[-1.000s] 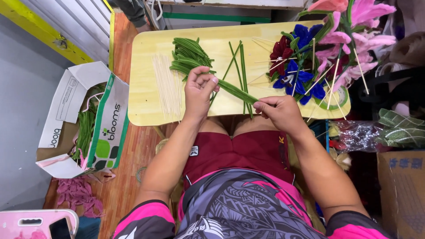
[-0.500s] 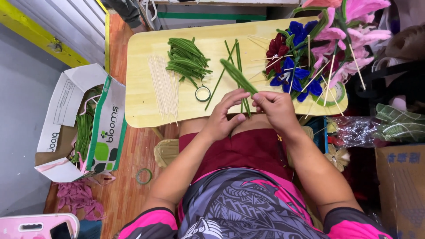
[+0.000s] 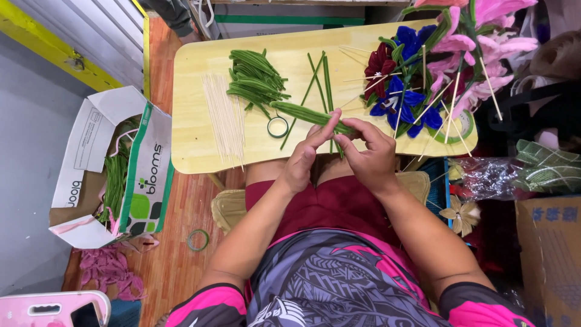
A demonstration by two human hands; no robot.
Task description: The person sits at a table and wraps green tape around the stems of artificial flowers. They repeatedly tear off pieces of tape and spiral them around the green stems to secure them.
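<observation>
Both hands at near edge of pale wooden counter. Left hand and right hand fingers pinch long green wrapped stem; looks light, bendy, best gripped mid-length. Green tape ring just left.

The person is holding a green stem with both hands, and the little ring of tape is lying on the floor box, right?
Not quite. Both hands, left and right, do hold the green stem, but the head view shows the tape ring lying on the wooden board.
</observation>
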